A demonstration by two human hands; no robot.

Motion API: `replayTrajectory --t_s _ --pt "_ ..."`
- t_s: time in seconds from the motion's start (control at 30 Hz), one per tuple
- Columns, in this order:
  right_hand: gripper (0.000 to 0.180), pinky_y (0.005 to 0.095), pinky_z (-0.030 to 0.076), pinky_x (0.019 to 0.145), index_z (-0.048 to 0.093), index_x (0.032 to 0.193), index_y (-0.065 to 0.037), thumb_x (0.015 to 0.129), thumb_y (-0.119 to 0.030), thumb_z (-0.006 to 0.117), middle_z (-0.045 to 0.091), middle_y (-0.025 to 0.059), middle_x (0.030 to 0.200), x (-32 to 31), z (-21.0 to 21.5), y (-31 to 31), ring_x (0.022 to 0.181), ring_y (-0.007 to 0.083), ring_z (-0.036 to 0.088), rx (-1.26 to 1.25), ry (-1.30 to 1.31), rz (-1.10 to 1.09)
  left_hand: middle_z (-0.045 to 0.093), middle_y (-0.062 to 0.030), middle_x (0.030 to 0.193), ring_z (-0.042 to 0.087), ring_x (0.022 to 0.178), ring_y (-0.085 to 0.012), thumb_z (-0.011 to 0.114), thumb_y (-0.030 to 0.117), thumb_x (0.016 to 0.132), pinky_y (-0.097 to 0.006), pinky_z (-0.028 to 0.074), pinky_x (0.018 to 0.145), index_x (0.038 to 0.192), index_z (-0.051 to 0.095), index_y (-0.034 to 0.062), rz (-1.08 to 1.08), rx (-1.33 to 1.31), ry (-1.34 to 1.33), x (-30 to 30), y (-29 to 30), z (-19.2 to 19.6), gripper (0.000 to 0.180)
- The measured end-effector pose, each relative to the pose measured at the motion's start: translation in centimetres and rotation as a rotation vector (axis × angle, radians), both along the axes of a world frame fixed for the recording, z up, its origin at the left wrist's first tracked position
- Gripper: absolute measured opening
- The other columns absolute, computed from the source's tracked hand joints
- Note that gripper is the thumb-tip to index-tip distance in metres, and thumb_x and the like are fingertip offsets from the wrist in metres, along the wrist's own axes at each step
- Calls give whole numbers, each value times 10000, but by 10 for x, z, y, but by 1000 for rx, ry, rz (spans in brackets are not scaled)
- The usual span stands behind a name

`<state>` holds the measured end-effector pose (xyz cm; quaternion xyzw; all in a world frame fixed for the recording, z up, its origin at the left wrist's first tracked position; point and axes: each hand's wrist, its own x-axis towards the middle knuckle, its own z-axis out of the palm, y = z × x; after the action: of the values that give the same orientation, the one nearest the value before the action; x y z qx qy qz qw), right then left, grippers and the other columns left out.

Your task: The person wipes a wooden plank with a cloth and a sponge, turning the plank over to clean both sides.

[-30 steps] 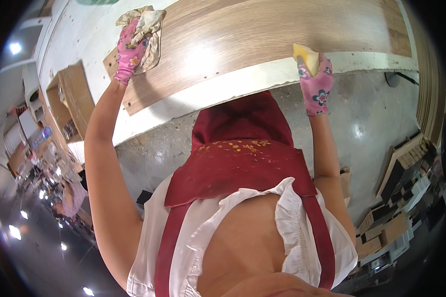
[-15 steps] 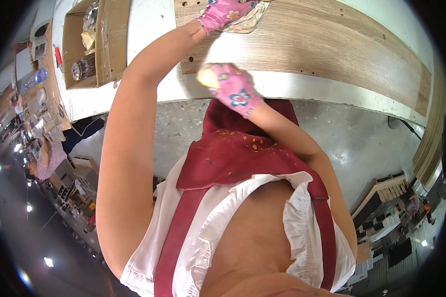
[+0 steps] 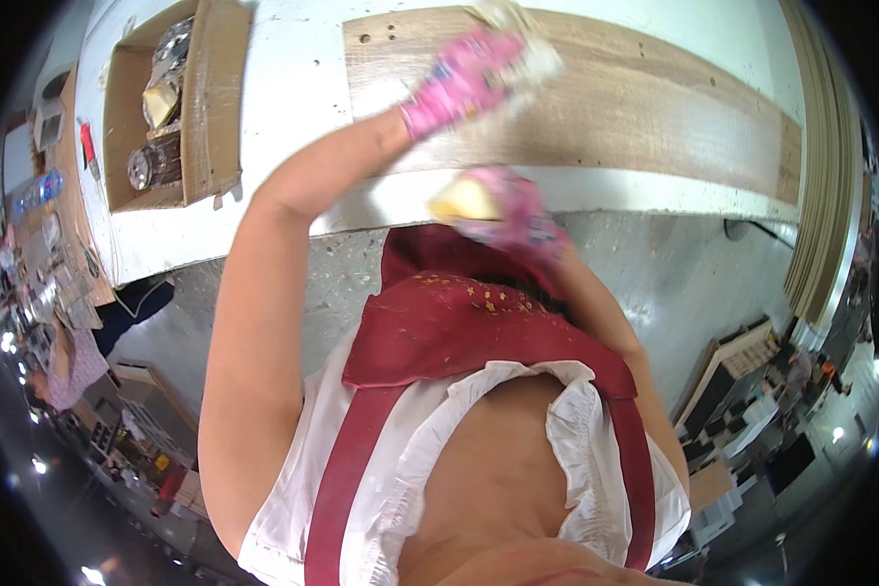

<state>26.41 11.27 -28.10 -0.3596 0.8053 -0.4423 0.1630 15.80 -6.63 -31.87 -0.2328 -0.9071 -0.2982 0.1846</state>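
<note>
A wood-grain board [image 3: 645,107] with small drilled holes lies on the white worktable. My left hand [image 3: 469,78], in a pink flowered glove, is closed on a pale crumpled rag [image 3: 532,63] against the board's surface; motion smears both. Close to the table's front edge, my right hand [image 3: 513,210] wears a matching glove. Its fingers are wrapped round a pale yellow sponge-like piece [image 3: 467,198], which pokes out on the hand's left side. This hand is blurred too, and whether it touches the table edge I cannot tell.
To the left stands an open cardboard box [image 3: 215,107] with a dark jar [image 3: 156,161] and a yellowish chunk [image 3: 161,103] inside. A red-handled tool [image 3: 88,146] lies beyond it. Stacked panels [image 3: 820,195] stand at the right. A co-worker [image 3: 73,366] is off to the left.
The rag and my left hand have moved a little rightward over the board. My right hand has shifted right with the yellow piece. The whole view has tilted slightly, showing more of the table's far side.
</note>
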Motion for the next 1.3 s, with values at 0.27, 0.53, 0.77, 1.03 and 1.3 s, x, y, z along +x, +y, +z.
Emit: replayTrajectory --t_s 0.27,0.53,0.77,1.03,1.3 --pt "562 347 566 725 525 1184 10 819 -392 667 650 162 990 -84 32 18 866 250 671 -33 -186 -481 580 -119 1156 529 1118 -302 716 72 598 -386 469 916 1187 567 75 -324 218 -184 89 39 17 607" --pt "539 368 558 783 527 1238 -65 837 -422 583 622 169 1083 -160 3 -207 899 273 656 331 205 -120 648 -107 856 621 806 -270 724 56 553 -343 494 697 898 640 55 -284 518 -575 92 40 -1 354" --pt "375 317 569 714 572 1075 -51 886 -371 521 639 139 972 -180 20 -193 848 240 658 592 47 -68 608 -86 1126 563 1047 -291 744 100 550 -376 461 897 1166 598 98 -326 351 -528 88 40 -5 633" --pt "309 353 534 688 637 938 -81 852 -367 560 664 121 786 -275 10 66 738 220 648 737 231 -680 466 -49 1374 457 1216 -329 723 116 550 -409 372 1056 1304 506 121 -383 287 -426 84 38 14 785" --pt "349 376 513 735 611 958 -55 825 -373 560 642 145 929 -230 19 -22 793 272 627 466 192 -455 567 -139 1226 563 1102 -258 622 136 829 -368 442 980 1180 575 22 144 325 -408 76 -47 -15 372"
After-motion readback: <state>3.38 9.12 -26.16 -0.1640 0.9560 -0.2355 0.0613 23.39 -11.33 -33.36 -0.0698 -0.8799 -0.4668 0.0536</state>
